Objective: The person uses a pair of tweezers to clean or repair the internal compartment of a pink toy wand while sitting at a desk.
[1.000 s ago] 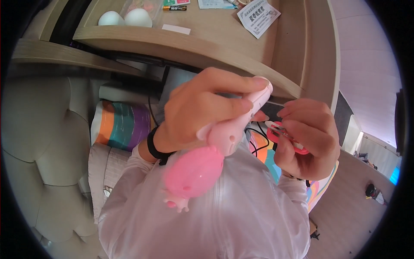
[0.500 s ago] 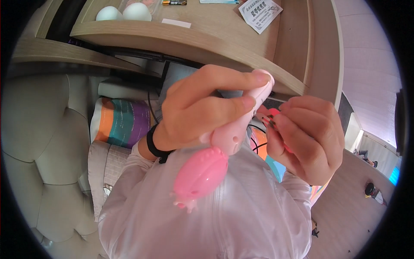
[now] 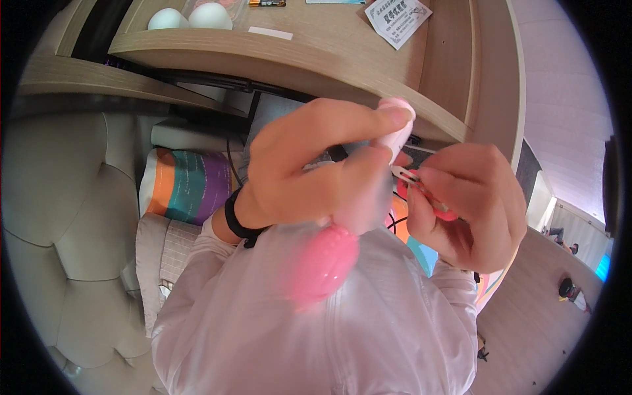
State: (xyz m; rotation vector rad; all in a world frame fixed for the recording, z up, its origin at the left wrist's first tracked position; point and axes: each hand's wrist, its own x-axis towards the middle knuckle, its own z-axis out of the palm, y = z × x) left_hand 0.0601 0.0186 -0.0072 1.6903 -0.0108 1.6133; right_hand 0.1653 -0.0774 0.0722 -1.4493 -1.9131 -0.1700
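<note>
A pink plastic wand-shaped toy [image 3: 329, 260] slants in front of my chest, its pale handle running up to the right and its darker pink oval end hanging low, smeared by motion. Thumb and fingers of my left hand [image 3: 299, 164] are closed around the handle. Close beside it, on the right, my right hand [image 3: 471, 204] pinches a small pink-and-silver clip [image 3: 405, 175]. The clip's slotted metal tip points at the handle, near the left fingertips; whether they touch I cannot tell. My right fingers hide much of the clip's body.
Ahead is a wooden desk [image 3: 296, 62] with a raised rim, bearing two white rounded objects [image 3: 210, 16], a battery [image 3: 267, 3], a white strip [image 3: 270, 33] and a printed paper [image 3: 397, 21]. A padded grey seat back [image 3: 72, 217] and striped cloth [image 3: 191, 187] lie left.
The toy's oval end has swung to the right and up. In my right hand the clip has turned, so its slotted silver tip now shows. The hands stay in nearly the same places.
</note>
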